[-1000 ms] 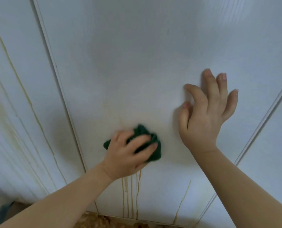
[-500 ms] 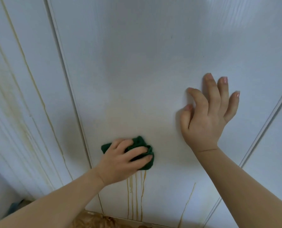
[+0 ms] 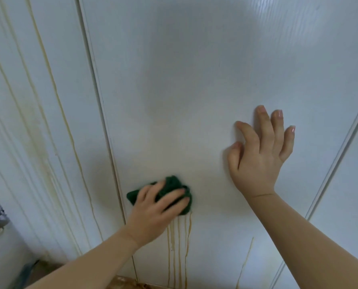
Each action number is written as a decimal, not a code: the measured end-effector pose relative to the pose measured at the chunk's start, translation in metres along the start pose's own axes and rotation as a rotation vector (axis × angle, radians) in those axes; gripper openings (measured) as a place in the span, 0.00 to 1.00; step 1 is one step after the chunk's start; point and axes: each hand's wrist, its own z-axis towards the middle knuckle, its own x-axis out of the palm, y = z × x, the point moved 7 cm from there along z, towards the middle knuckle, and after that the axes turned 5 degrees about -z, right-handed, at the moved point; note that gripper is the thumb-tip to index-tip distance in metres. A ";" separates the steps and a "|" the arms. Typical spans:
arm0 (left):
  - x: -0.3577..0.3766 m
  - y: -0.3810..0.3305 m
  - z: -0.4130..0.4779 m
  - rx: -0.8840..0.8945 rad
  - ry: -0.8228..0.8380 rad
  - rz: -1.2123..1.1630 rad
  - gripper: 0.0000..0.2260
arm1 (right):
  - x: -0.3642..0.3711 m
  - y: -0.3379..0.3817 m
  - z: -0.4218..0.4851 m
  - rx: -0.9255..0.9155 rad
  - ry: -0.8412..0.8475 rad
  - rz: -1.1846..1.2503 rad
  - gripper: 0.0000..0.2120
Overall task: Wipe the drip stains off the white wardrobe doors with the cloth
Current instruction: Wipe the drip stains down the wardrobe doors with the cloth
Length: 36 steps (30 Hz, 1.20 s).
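The cloth (image 3: 174, 181) slid lower and leftward on the door (image 3: 194, 80).
The left hand (image 3: 153, 213) gripped it, bunched, just above brown drip streaks (image 3: 179, 247); the right hand (image 3: 259, 163) pressed the same door, fingers spread wide.

I've slid my left hand (image 3: 155, 209) and the green cloth (image 3: 173, 182) sideways along the wardrobe door (image 3: 194, 80), from well off the door seam (image 3: 109, 142) to just beside it.
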 end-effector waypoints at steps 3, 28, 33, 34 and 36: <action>-0.027 0.039 0.028 -0.214 -0.152 0.029 0.12 | 0.002 0.003 -0.004 -0.092 -0.013 -0.031 0.13; 0.039 -0.046 -0.030 0.489 0.090 -0.029 0.17 | 0.004 0.005 -0.010 -0.140 -0.073 -0.046 0.14; 0.007 0.005 0.018 0.171 -0.086 -0.044 0.18 | 0.003 0.006 -0.010 -0.138 -0.076 -0.042 0.14; 0.002 0.020 0.031 0.054 -0.138 -0.037 0.19 | 0.003 0.006 -0.010 -0.138 -0.074 -0.042 0.14; 0.001 0.032 0.041 -0.108 -0.225 -0.037 0.20 | 0.004 0.005 -0.010 -0.134 -0.074 -0.046 0.14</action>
